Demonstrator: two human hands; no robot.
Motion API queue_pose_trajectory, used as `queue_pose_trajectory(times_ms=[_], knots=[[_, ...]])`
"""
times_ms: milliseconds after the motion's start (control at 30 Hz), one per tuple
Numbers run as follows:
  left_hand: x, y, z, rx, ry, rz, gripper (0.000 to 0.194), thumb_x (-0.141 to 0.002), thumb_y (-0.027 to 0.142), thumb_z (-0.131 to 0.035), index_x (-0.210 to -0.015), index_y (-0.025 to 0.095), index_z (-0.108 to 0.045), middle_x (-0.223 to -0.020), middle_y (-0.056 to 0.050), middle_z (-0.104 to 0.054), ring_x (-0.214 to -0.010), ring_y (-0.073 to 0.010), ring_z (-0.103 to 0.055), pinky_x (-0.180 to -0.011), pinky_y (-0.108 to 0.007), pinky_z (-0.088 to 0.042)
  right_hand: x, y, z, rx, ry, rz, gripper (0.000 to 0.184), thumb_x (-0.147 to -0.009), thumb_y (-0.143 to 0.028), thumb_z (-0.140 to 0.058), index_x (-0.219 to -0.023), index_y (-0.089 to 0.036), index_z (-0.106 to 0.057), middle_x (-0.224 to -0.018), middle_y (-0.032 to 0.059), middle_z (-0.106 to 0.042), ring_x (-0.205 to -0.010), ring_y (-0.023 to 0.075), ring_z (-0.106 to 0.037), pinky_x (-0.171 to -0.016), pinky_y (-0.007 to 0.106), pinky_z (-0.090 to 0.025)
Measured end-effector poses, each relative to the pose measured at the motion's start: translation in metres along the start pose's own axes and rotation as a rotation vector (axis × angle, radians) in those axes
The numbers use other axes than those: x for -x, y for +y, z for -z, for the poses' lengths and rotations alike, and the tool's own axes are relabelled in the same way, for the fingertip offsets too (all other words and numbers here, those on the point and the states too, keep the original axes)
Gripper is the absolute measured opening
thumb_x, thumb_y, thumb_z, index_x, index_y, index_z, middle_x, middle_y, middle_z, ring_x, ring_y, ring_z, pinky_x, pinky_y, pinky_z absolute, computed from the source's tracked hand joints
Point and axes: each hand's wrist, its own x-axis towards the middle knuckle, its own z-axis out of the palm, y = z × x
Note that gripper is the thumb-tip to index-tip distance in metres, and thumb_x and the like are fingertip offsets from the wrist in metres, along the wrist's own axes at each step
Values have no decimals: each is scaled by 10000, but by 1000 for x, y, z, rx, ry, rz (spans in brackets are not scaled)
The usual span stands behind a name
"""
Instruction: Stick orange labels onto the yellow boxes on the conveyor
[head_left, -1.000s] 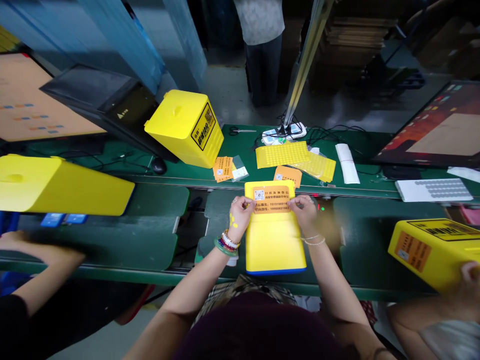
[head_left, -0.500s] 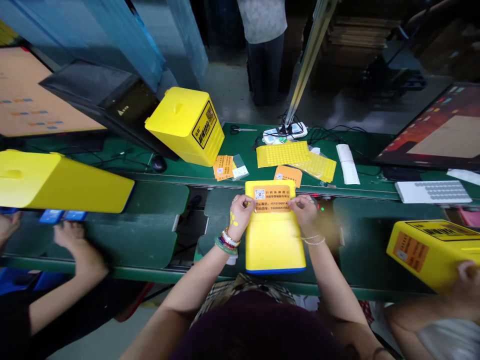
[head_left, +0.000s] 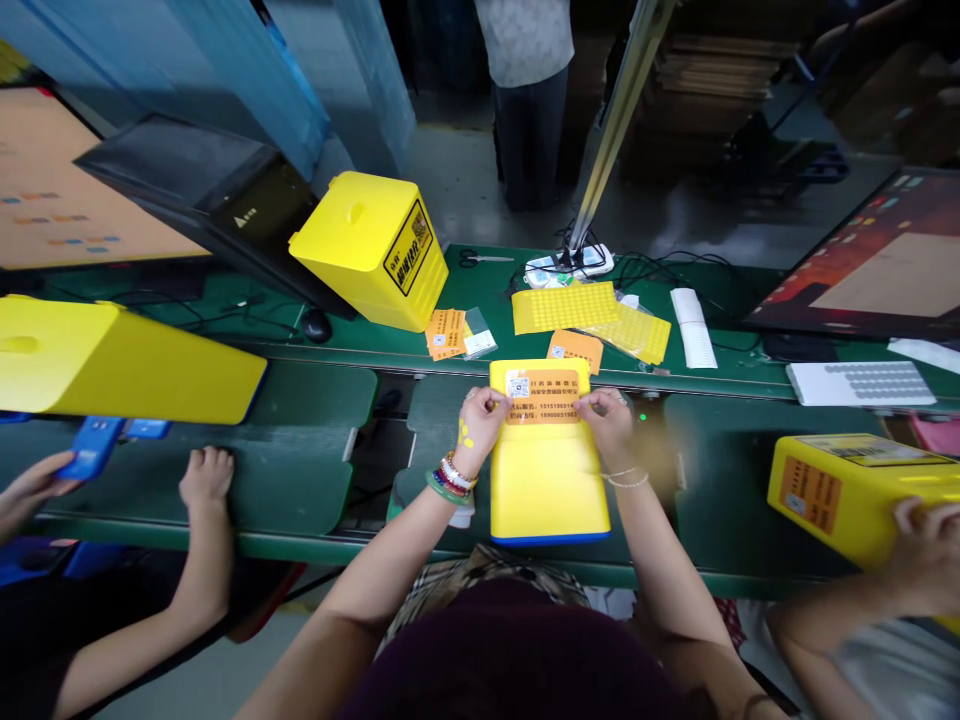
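A yellow plastic box (head_left: pixel 551 480) with a blue bottom edge lies in front of me on the green bench. Across its far end is an orange printed sticker (head_left: pixel 546 390) with a QR code. My left hand (head_left: pixel 480 425) pinches the sticker's left edge between thumb and finger; small yellow dots cling to the back of this hand, near the bracelets. At the opposite edge, my right hand (head_left: pixel 609 420) pinches the sticker too. Whether the sticker's underside touches the box everywhere, I cannot tell. Behind the box lies another orange sticker (head_left: pixel 574 347).
Beyond are yellow dot-sticker sheets (head_left: pixel 566 308), scissors (head_left: pixel 484 258), a power strip (head_left: pixel 568 265) and a standing yellow box (head_left: pixel 375 250). A white keyboard (head_left: pixel 862 383) lies to the right. Co-workers sit on both sides; the left one's hand holds a blue part (head_left: pixel 94 447).
My hands and the sticker stay almost still. At left, a co-worker has lifted a blue part and moved the other hand right. The right co-worker's yellow box has tilted slightly.
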Motion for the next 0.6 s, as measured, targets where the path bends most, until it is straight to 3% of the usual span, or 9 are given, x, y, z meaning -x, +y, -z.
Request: queue_pose_trajectory(times_ms=[267, 467, 600], knots=[[4, 4, -1, -76, 36, -35, 198, -813, 234, -601, -627, 198, -546, -628, 21, -465, -684, -155, -459, -672, -272, -366, 2, 0, -2, 86, 20, 48, 199, -754, -373, -655, -699, -184, -681, -833, 36, -566, -834, 186, -524, -733, 307, -423], [4, 12, 6, -421, -38, -162, 101, -814, 270, -629, -793, 192, -569, -764, -19, -521, -793, -201, -519, -754, -324, -427, 3, -3, 2, 287, 3, 111, 209, -783, -397, -635, -726, -197, -664, -880, 50, -571, -860, 206, -539, -766, 336, -431], [12, 5, 2, -402, -9, -143, 444, -850, 385, -605, -1206, 138, -508, -1045, -116, -551, -993, -262, -550, -835, -387, -478, 0, 11, 5, 238, 19, 8, 372, -732, -531, -678, -882, -192, -648, -951, 72, -621, -855, 217, -561, -816, 386, -463]])
